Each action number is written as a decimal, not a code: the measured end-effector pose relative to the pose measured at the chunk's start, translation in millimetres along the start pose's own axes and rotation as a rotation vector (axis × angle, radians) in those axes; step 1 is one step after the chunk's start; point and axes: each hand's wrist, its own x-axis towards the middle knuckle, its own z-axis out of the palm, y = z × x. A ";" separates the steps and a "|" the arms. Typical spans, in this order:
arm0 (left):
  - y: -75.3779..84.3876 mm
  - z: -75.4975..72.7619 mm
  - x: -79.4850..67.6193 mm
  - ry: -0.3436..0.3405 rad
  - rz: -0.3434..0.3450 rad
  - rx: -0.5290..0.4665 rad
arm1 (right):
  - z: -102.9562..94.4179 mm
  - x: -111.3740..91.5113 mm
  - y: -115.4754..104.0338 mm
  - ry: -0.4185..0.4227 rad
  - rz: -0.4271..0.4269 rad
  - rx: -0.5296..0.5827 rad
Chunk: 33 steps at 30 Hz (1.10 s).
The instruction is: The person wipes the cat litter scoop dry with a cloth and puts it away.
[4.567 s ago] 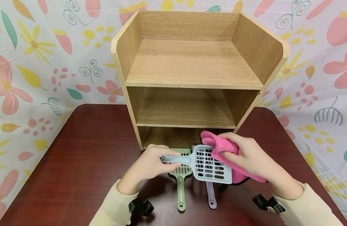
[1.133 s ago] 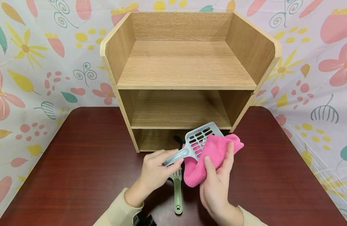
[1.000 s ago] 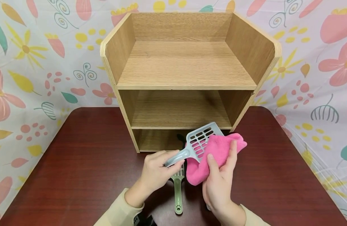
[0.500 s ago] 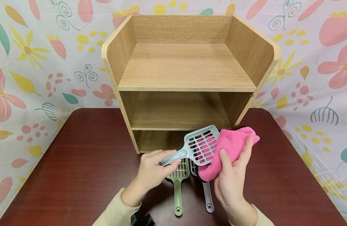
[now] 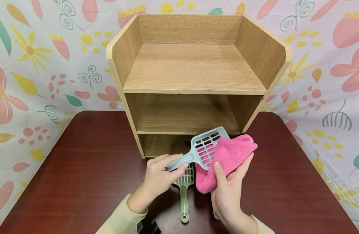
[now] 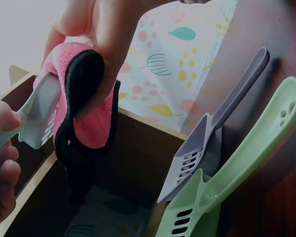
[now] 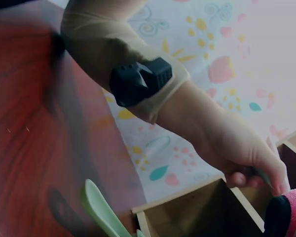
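My left hand (image 5: 159, 178) grips the handle of a light blue slotted litter scoop (image 5: 207, 143), its head raised toward the upper right. My right hand (image 5: 230, 191) holds a pink cloth (image 5: 226, 157) folded over the right part of the scoop's head, thumb on the near side. Pink shows through the scoop's slots. In the left wrist view the cloth (image 6: 103, 126) has a black edge and wraps round the pale scoop (image 6: 42, 111). Below the hands lie a green litter scoop (image 5: 183, 198) and a purple-grey one (image 6: 222, 108), mostly hidden by cloth and hand in the head view.
A wooden shelf unit (image 5: 194, 91) with an upper deck and two compartments stands behind the hands on the dark red table (image 5: 65, 182). A flower-patterned sheet (image 5: 50, 81) hangs at the back and sides.
The cloth first touched the scoop's far end from above, then moved round beneath and over its right side. In the last half second it slid left, further over the slots; the left hand kept its grip.
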 end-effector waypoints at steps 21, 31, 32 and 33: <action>1.2 -3.5 4.8 -0.138 0.122 0.086 | -17.5 11.0 -9.5 0.098 -0.105 0.030; -0.9 -13.7 7.1 -0.195 0.157 0.143 | -47.4 31.0 -36.1 -0.042 -0.043 -0.831; -0.7 -14.2 7.5 -0.205 0.162 0.150 | -51.1 33.8 -38.4 -0.123 -0.085 -0.931; -0.6 -14.5 7.9 -0.216 0.169 0.159 | -54.6 36.8 -40.3 -0.209 -0.132 -1.018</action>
